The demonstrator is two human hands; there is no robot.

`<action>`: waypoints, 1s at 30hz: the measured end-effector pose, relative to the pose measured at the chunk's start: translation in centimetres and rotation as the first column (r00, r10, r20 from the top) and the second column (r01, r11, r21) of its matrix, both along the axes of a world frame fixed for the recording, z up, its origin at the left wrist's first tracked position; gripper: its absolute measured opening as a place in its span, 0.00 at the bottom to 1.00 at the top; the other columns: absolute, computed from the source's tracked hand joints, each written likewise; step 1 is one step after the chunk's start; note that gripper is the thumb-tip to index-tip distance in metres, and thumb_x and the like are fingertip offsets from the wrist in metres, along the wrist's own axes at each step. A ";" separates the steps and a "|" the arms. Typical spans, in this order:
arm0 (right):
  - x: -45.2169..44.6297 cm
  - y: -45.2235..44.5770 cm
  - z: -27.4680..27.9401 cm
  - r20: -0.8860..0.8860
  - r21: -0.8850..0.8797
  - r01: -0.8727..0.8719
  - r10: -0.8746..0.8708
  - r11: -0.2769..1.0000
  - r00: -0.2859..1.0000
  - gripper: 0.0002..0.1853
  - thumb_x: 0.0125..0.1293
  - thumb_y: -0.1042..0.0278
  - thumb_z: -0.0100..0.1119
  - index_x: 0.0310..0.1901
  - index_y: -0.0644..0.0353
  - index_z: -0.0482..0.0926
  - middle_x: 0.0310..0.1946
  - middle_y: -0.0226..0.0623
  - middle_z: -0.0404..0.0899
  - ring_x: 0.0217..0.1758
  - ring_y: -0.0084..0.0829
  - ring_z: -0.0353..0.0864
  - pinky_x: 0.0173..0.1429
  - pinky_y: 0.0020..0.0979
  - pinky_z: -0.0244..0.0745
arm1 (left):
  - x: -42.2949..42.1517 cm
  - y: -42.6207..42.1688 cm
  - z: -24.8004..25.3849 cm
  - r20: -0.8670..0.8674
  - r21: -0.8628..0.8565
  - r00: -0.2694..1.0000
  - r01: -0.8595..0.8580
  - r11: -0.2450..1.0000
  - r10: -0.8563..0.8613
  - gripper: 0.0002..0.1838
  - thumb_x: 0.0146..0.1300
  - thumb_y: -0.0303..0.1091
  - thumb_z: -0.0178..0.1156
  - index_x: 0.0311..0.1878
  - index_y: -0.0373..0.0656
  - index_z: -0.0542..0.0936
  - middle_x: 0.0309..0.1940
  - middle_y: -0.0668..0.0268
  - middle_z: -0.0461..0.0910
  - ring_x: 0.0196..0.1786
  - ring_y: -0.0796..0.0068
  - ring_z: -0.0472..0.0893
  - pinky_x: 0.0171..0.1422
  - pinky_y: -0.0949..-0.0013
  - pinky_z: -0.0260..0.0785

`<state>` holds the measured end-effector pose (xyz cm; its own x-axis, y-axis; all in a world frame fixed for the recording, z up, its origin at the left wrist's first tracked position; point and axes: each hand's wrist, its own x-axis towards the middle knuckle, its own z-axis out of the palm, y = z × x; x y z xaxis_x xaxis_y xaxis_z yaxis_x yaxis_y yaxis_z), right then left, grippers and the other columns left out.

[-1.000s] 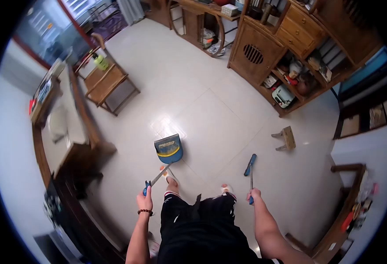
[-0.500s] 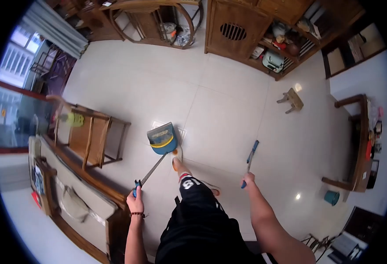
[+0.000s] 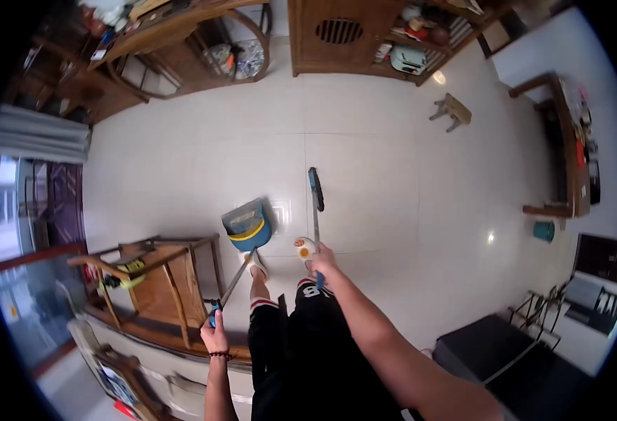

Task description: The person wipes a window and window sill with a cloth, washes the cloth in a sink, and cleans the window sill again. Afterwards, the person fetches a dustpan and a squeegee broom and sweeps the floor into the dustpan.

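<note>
My left hand (image 3: 215, 337), with a beaded bracelet at the wrist, is closed around the handle of a blue dustpan (image 3: 250, 226) with a yellow stripe. The dustpan's long grey pole slants up to its pan, which is at the floor just ahead of my left foot. My right hand (image 3: 322, 262) grips the blue-ended pole of a broom (image 3: 315, 188). Its narrow dark and blue head is at the floor, ahead of my right foot and to the right of the dustpan, apart from it.
A wooden chair (image 3: 165, 293) stands close on the left, beside a cushioned bench. A small stool (image 3: 452, 112) is at the upper right. Wooden cabinets (image 3: 350, 52) line the far side. A green bin (image 3: 543, 231) and a black-covered piece (image 3: 491, 358) are on the right.
My view has turned left. My right hand and the broom have swung left, closer to the dustpan. My feet have shifted, and the chair now appears nearer my left hand.
</note>
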<state>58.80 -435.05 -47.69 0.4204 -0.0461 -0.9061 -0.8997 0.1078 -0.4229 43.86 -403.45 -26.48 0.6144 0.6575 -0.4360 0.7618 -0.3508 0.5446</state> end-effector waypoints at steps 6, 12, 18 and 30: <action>-8.2 -6.4 7.2 0.007 0.035 0.292 -0.292 0.956 0.956 0.37 0.67 0.78 0.51 0.77 0.42 0.60 0.17 0.29 0.64 0.13 0.23 0.63 0.17 0.31 0.65 | 7.2 8.9 0.4 -0.074 0.013 0.967 0.247 0.969 -0.245 0.32 0.68 0.57 0.64 0.30 0.28 0.79 0.15 0.57 0.71 0.23 0.75 0.70 0.30 0.58 0.67; -22.5 -6.1 8.3 -0.098 -0.172 0.628 -0.648 0.759 0.755 0.28 0.68 0.75 0.48 0.68 0.39 0.63 0.19 0.30 0.63 0.15 0.23 0.61 0.19 0.29 0.62 | 11.5 15.1 0.4 -0.063 0.025 0.886 0.462 0.886 -0.460 0.31 0.68 0.56 0.63 0.30 0.30 0.79 0.15 0.56 0.71 0.21 0.71 0.70 0.31 0.58 0.67; -28.6 0.9 -3.8 -0.053 -0.088 0.870 -0.875 0.485 0.482 0.10 0.68 0.74 0.47 0.29 0.48 0.64 0.18 0.31 0.63 0.17 0.27 0.64 0.20 0.30 0.64 | 11.4 17.9 0.8 0.060 -0.021 0.875 0.482 0.876 -0.480 0.27 0.71 0.49 0.62 0.28 0.32 0.77 0.15 0.67 0.66 0.23 0.80 0.64 0.27 0.65 0.60; -6.0 23.7 6.0 -0.142 0.224 0.696 -0.683 0.683 0.716 0.14 0.70 0.78 0.45 0.53 0.47 0.64 0.20 0.30 0.64 0.15 0.24 0.65 0.17 0.28 0.63 | 8.9 24.3 1.7 0.077 -0.205 0.954 0.300 0.931 -0.290 0.23 0.73 0.47 0.61 0.34 0.33 0.81 0.23 0.76 0.70 0.29 0.86 0.64 0.32 0.74 0.59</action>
